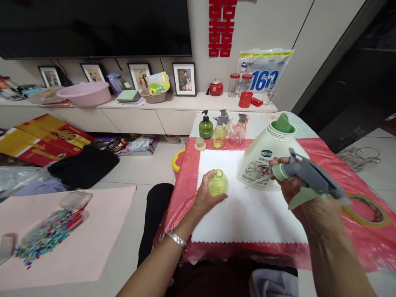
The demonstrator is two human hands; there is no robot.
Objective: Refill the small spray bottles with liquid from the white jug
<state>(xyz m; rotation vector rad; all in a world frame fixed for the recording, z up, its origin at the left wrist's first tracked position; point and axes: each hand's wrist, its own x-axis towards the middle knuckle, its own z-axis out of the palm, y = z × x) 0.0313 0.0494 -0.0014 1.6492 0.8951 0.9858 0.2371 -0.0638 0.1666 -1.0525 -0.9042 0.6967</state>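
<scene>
The left hand (208,193) grips a yellow-green bottle (218,185) over the white mat (247,214) on the desk (173,214), its open neck upward, slightly tilted. The right hand (309,198) holds a grey spray head (312,175) lengthwise across, its collar pointing left toward the bottle, just before the big white jug (266,152).

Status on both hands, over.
Left hand gripping yellow bottle, uncapped. Right hand holding grey spray head, off bottle. White jug open, close by right hand.

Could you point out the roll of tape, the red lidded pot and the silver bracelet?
Roll of tape (382,214): head view, ring's right side.
Red lidded pot (215,89): head view, body.
Silver bracelet (177,239): head view, middle.
</scene>
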